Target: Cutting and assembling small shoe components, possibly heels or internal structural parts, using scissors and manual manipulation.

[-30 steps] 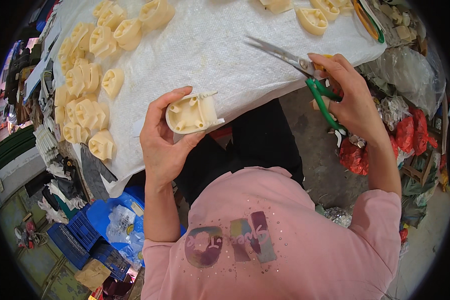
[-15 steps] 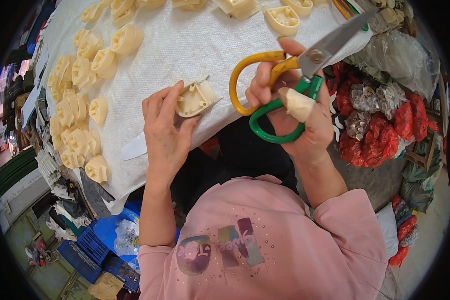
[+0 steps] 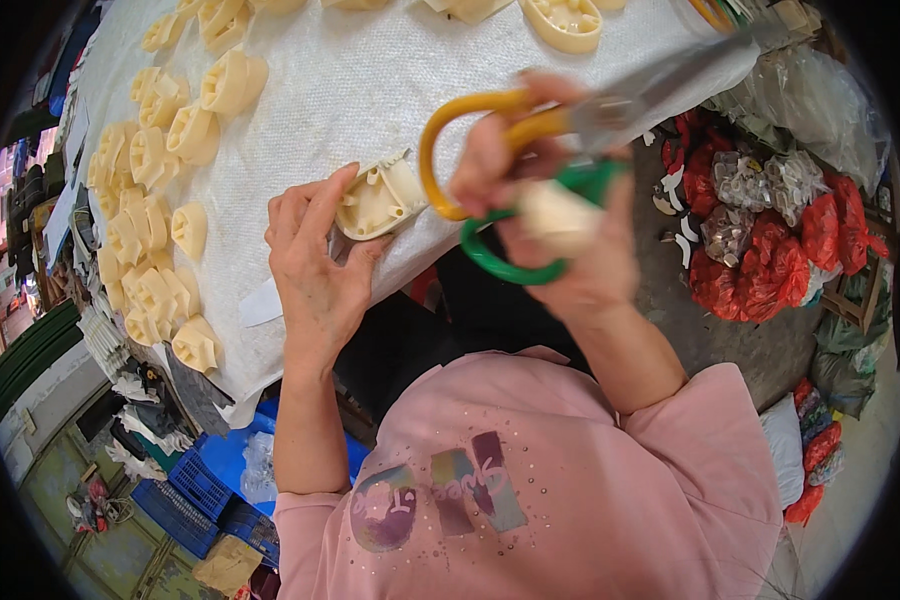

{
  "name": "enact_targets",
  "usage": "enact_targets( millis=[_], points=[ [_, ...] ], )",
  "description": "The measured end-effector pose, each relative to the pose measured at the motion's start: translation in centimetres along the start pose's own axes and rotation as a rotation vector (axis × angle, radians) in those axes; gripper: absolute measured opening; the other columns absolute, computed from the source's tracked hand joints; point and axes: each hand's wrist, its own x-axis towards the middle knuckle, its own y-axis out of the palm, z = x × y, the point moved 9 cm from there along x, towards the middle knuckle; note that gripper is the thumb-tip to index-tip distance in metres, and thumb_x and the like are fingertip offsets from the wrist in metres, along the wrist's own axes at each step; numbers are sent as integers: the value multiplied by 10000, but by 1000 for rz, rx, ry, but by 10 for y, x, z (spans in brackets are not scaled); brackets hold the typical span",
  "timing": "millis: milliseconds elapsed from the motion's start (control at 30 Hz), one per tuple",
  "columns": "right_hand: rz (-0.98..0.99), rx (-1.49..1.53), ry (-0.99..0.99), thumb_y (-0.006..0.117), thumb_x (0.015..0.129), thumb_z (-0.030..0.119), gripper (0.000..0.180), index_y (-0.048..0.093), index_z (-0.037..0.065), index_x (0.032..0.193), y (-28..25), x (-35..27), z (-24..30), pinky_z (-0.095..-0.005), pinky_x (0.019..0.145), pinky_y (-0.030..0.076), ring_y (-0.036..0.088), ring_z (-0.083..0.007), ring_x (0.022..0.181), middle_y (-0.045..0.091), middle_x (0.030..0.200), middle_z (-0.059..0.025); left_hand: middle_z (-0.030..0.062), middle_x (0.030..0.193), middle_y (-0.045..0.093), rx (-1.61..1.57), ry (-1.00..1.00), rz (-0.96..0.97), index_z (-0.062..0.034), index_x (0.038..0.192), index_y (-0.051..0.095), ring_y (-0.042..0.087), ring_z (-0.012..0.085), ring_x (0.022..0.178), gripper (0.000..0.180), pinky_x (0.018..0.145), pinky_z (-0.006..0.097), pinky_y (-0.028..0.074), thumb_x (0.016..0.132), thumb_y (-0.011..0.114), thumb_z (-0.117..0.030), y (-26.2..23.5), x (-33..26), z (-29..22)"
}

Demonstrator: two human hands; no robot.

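Observation:
My left hand (image 3: 315, 255) grips a cream plastic housing (image 3: 380, 203) at the near edge of the cloth-covered table, its hollow side with ribs and posts facing up. Thin bits of plastic stick out from its rim. In my right hand (image 3: 570, 225) is a pair of scissors (image 3: 540, 130), with one yellow and one green handle and long grey blades aimed up and to the right. The blades are smeared by motion and stand apart from the housing. A beige wrap covers the right thumb.
Many similar cream housings (image 3: 150, 155) lie on the white cloth (image 3: 310, 100), mostly left and at the far edge. Red plastic bags (image 3: 760, 270) and clear bags stand on the floor at right. Blue crates (image 3: 175, 510) are at lower left.
My right hand with the scissors has moved a little left, toward the housing, and is blurred. My left hand has shifted slightly left with the housing still in it.

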Motion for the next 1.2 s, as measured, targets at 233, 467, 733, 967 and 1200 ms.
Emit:
enact_targets(
  millis=[233,467,733,967,1200],
  points=[
    [-5,-60,84,457,778,30,483,356,-19,1249,-13,15,-18,-281,648,416,475,-146,701,479,834,-87,82,978,573,-46,18,1,-65,1138,602,509,256,959,569,881,361,374,586,721,7,4,2,4],
    [-56,-137,10,477,771,25,430,414,11,1196,-6,33,-39,-237,660,406,472,-95,736,495,815,-45,94,970,570,-64,23,11,-52,1132,602,507,262,951,570,874,356,386,579,727,4,3,4,2],
    [-23,-136,-49,484,784,30,426,407,1,1202,-10,36,-37,-247,614,419,486,-110,674,508,836,-62,94,999,529,-12,19,49,-51,1179,585,535,234,962,610,870,325,426,595,728,49,4,3,2],
    [11,-77,38,447,849,76,481,335,65,1317,-12,40,-24,-291,681,386,421,-139,720,460,867,-97,93,1019,530,-31,16,34,-48,1169,575,530,226,982,597,891,314,417,598,720,47,4,6,2],
    [-52,-162,18,499,859,54,523,301,3,1341,3,48,23,-333,658,438,512,-178,730,492,883,-110,74,1093,529,-529,-52,-98,18,1159,541,516,195,1050,571,944,323,396,630,757,8,-23,-17,28]
  ],
)
